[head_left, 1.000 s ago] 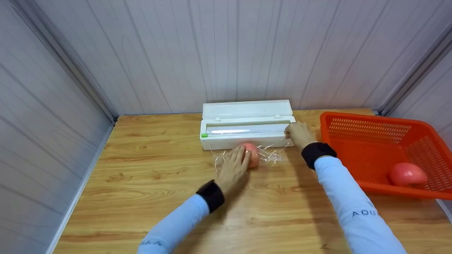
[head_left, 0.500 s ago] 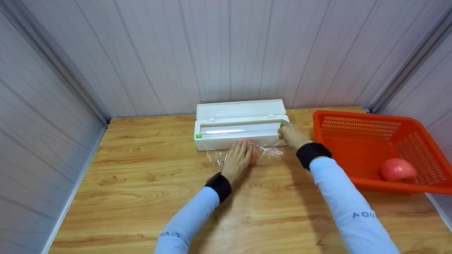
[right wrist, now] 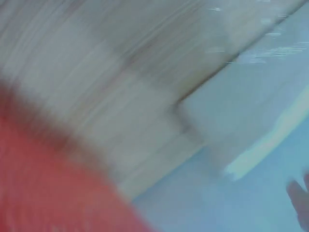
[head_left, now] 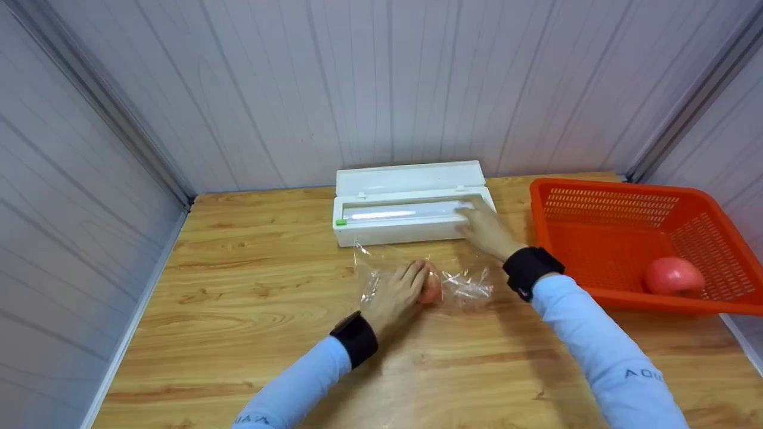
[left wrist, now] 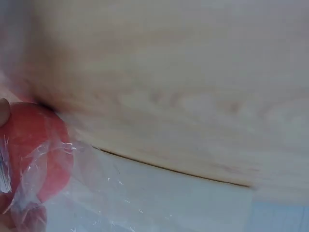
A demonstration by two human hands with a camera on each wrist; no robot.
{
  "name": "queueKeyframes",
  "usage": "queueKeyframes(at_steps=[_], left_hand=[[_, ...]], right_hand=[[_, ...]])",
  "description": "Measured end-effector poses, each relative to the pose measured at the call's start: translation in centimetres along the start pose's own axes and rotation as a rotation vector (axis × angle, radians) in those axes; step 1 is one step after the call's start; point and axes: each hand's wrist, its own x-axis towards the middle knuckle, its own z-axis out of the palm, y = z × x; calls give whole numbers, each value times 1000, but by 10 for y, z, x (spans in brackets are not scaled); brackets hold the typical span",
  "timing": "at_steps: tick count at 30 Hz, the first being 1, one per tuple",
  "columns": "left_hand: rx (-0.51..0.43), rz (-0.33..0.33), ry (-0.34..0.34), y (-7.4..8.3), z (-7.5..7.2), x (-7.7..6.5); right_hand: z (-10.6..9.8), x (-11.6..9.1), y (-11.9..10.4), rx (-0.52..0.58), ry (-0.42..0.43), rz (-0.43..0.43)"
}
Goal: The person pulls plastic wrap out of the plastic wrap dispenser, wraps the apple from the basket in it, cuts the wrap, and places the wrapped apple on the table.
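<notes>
A round red fruit [head_left: 430,289], wrapped in clear cling film [head_left: 471,285], lies on the table in front of the white cling film box [head_left: 405,233]. My left hand [head_left: 392,302] holds it from the left, fingers over its top. The left wrist view shows the fruit [left wrist: 41,150] close up with crumpled film around it and fingertips at its edge. Over the right end of the box is my right hand [head_left: 487,231], blurred, its fingers spread and nothing in them. The box's lid [head_left: 411,177] is raised, and a film roll [head_left: 399,213] lies inside.
An orange slatted basket [head_left: 602,293] stands at the right with another red fruit [head_left: 675,275] in it. A small green piece [head_left: 341,222] sits at the box's left front corner. White panel walls [head_left: 387,83] enclose the wooden table [head_left: 250,286].
The wrapped fruit and my left hand have come nearer, away from the box, and the film is detached from its front. My right hand has left the box's right edge and its fingers have spread.
</notes>
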Motion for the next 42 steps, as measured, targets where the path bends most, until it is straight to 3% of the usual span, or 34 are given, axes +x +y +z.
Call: queueKeyframes(at_steps=[3, 5, 8, 14, 19, 25, 32, 34, 39, 42], left_hand=[[-13, 28, 25, 7, -7, -17], [-18, 35, 45, 10, -10, -27], [4, 42, 87, 12, -14, -36], [7, 64, 130, 17, -17, -48], [12, 83, 80, 20, -20, -53], [75, 119, 38, 18, -32, -48], [25, 83, -6, 17, -29, -44], [20, 73, -16, 17, -29, -43], [21, 60, -15, 19, -30, -45], [30, 77, 5, 23, -29, -46]], right_hand=[[12, -9, -21, 308, -248, 73], [22, -16, -29, 444, -385, 135], [37, -24, -32, 509, -455, 155], [54, -32, -33, 575, -433, 234], [60, -32, -37, 565, -392, 307], [60, -31, -43, 520, -327, 395], [49, -31, -58, 427, -339, 361], [44, -32, -61, 470, -380, 346], [32, -37, -64, 700, -492, 334], [32, -39, -62, 734, -501, 324]])
